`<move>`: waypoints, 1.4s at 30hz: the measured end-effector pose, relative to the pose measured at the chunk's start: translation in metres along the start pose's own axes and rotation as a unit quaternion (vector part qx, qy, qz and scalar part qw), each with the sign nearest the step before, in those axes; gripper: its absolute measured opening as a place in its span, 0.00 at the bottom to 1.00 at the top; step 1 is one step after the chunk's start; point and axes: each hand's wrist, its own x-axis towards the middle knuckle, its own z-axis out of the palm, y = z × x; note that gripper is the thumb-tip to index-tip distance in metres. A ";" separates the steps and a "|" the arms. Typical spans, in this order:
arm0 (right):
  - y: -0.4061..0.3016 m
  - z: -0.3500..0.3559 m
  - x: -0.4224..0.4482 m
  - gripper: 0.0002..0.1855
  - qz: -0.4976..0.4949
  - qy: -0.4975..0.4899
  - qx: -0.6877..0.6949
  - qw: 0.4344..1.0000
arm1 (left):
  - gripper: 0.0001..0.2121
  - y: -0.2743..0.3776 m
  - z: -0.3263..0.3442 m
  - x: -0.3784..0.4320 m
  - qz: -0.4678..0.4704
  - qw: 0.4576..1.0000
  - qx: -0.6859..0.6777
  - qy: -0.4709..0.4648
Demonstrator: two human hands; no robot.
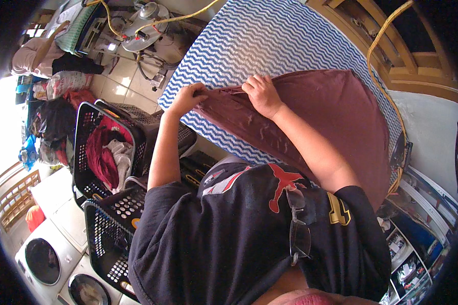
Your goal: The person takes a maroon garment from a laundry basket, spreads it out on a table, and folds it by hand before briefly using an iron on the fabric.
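A maroon cloth [336,114] lies spread over a padded table cover with blue and white zigzag stripes [229,49]. My left hand [186,100] pinches its left end, close to the table's left edge. Farther right, my right hand [262,95] grips the same upper edge between thumb and fingers. Between both hands the fabric is drawn into a narrow, gathered strip. Its near part slopes towards my body, and my right forearm passes over it.
Black plastic baskets [112,213] stand at my left; one holds red and whitish clothes [108,156]. Behind are bagged laundry [57,118] and front-loading machines [42,261]. A yellow hose [381,85] runs along the table's right side. Another person [36,57] stands far left, near a round metal boiler [145,26].
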 end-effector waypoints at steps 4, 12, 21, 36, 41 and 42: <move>0.000 0.008 0.006 0.03 0.030 -0.027 0.094 0.995 | 0.09 -0.001 0.001 0.000 -0.036 0.999 -0.019 -0.002; -0.003 0.015 0.029 0.06 0.145 -0.150 0.114 0.971 | 0.09 0.006 -0.001 -0.004 -0.029 0.995 -0.092 -0.010; -0.029 0.022 0.041 0.06 0.285 -0.162 0.040 0.944 | 0.09 0.001 0.000 -0.003 -0.024 0.997 -0.068 0.002; -0.015 0.021 0.025 0.08 0.260 -0.085 0.233 0.933 | 0.10 0.007 0.001 0.004 -0.030 0.999 0.023 0.000; -0.024 0.007 0.023 0.11 0.196 -0.153 0.129 0.960 | 0.09 0.026 0.015 0.014 0.064 0.980 0.132 0.133; -0.026 0.008 0.021 0.11 0.166 -0.104 0.106 0.975 | 0.07 0.031 0.019 0.017 0.067 0.982 0.119 0.130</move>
